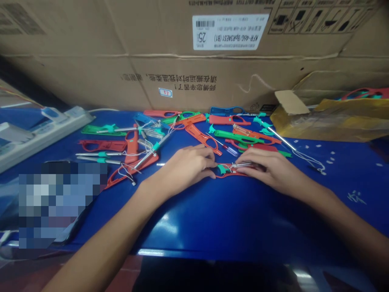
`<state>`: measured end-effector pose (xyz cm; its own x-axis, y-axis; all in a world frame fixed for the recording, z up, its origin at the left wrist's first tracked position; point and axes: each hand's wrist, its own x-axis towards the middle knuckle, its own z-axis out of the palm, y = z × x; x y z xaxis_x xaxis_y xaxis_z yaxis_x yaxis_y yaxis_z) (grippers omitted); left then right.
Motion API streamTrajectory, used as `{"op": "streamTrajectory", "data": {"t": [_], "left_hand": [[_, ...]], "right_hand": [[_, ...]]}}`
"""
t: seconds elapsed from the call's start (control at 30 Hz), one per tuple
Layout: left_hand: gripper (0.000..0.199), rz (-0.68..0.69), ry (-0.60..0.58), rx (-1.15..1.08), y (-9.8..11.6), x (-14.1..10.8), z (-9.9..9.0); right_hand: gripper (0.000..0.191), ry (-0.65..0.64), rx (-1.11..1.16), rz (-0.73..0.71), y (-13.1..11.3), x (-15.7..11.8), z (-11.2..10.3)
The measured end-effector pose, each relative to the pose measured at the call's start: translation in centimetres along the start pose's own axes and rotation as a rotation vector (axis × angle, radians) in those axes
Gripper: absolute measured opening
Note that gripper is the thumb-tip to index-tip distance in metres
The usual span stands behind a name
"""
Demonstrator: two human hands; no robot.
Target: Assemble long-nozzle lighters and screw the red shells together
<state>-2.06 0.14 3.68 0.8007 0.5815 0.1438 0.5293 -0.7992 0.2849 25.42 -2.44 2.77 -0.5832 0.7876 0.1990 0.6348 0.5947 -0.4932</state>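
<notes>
A red lighter shell point(240, 172) lies on the blue table between my hands, with a green trigger piece point(223, 168) and thin wires at its left part. My left hand point(190, 166) is closed round the shell's left end. My right hand point(267, 166) is closed on a metal tube point(242, 164) over the shell's right part; its fingertips partly hide both. Just beyond the hands lies a screwdriver point(230, 150) with a clear purple handle. Red, green and blue shells lie behind it, among them an orange one point(202, 137).
A large cardboard box point(170, 32) stands along the back. At the right is a smaller taped box point(340, 119). Metal tubes with wires point(282, 138) lie near it. On the left are a white power strip point(45, 136) and a blurred-out device point(54, 207).
</notes>
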Motion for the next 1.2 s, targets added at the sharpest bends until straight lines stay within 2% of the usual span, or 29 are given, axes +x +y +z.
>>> {"op": "streamTrajectory", "data": {"t": [0.2, 0.37, 0.67, 0.87, 1.2], "left_hand": [[0.016, -0.009, 0.005, 0.051, 0.0, 0.0, 0.2], [0.020, -0.013, -0.009, 0.061, 0.0, 0.1, 0.3], [0.020, -0.029, -0.001, 0.036, 0.2, 0.1, -0.1], [0.021, -0.023, 0.009, -0.010, -0.2, 0.0, 0.2], [0.026, -0.066, 0.012, -0.069, -0.5, 0.1, 0.5]], "right_hand": [[0.020, -0.022, -0.030, -0.068, 0.4, -0.1, -0.1], [0.019, 0.021, -0.062, -0.127, 0.9, -0.1, -0.1], [0.017, 0.024, -0.004, -0.146, 1.4, 0.0, 0.3], [0.020, -0.001, -0.044, -0.149, 1.3, -0.2, 0.4], [0.021, 0.048, -0.083, -0.170, 0.7, -0.5, 0.3]]}}
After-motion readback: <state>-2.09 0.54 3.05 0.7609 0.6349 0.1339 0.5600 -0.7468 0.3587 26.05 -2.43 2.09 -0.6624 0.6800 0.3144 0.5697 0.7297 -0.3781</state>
